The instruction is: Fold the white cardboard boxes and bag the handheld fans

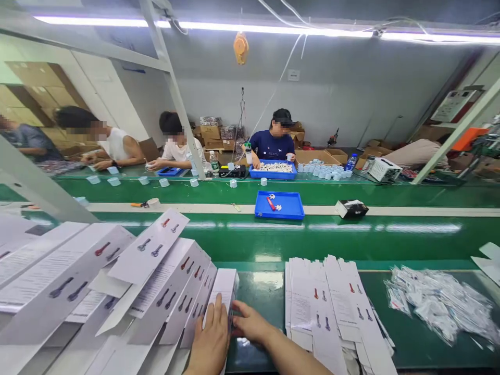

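L fingers: L hand point(211, 341) lies flat, fingers point(219, 316) straight and together, pressed on top of the white carton point(227, 284), not wrapped round it.
Carton pos: under L palm, at the right end of the leaning row, near end at table edge w/ the hands.
Carton axis: long axis runs away from the person toward the belt, tipped a bit right; far end points up-frame, printed face tilted left.
R fingers: R hand point(250, 324) just right of the carton, fingertips point(237, 311) curled in vs its near right side, touching. Pinching a flap or only pushing: can't tell.
Far left: leaning row of cartons point(156, 291), overlapped like shingles, red/grey tool pics showing.
Right of hands: flat carton blanks point(332, 304) fanned in a stack on the green table point(265, 291).
Far right: pile of clear bags point(437, 302), well apart from both hands.
Beyond: blue tray point(279, 211) on the belt; co-workers seated opp. side.
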### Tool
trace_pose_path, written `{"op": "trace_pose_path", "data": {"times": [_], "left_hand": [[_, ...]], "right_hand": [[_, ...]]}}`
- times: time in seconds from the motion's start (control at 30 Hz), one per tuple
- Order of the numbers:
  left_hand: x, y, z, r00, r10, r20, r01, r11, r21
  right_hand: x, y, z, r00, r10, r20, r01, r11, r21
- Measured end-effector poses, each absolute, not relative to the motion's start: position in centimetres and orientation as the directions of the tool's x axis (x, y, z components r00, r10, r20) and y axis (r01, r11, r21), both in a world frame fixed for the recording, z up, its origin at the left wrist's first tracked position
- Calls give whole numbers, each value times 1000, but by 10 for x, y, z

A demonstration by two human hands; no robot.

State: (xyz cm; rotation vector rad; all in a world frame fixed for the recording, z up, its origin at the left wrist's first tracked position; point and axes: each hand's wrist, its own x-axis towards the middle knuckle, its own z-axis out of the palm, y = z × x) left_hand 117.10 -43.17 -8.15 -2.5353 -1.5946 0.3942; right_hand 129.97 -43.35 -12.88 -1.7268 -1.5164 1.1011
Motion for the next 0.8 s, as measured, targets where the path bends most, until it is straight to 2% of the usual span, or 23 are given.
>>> {"op": "trace_pose_path", "data": {"times": [0.07, 0.13, 0.23, 0.3, 0.33, 0.4, 0.47, 0.53, 0.67, 0.8], "left_hand": [[1172, -430, -81, 474, 857, -199, 816, -513, -265], [1172, -426, -80, 517, 819, -251, 781, -571, -253], [1174, -423, -75, 555, 796, -242, 770, -601, -214], [1181, -425, -67, 585, 779, -223, 766, -622, -162], [1187, -426, -62, 603, 764, -230, 762, -637, -114], [1203, -430, -50, 650, 704, -286, 746, -663, 61], [1220, -433, -40, 704, 615, -356, 706, -660, 257], [1233, -437, -33, 750, 528, -399, 659, -646, 385], [1247, -445, -28, 814, 403, -418, 578, -639, 508], [1259, -450, -20, 867, 353, -353, 497, -668, 554]], "right_hand": [[1305, -431, -117, 108, 972, -210, 507, -235, -829], [1334, -442, -105, 304, 930, -205, 521, -343, -782], [1399, -484, -91, 666, 716, -210, 463, -618, -635], [1435, -517, -88, 802, 538, -261, 354, -779, -517], [1447, -531, -88, 830, 475, -290, 309, -827, -470], [1458, -547, -89, 849, 411, -332, 262, -873, -411], [1457, -551, -89, 852, 405, -331, 267, -880, -392], [1454, -547, -85, 855, 419, -306, 287, -873, -394], [1458, -543, -70, 850, 431, -303, 270, -850, -453], [1475, -547, -48, 785, 494, -375, 191, -769, -610]]}}
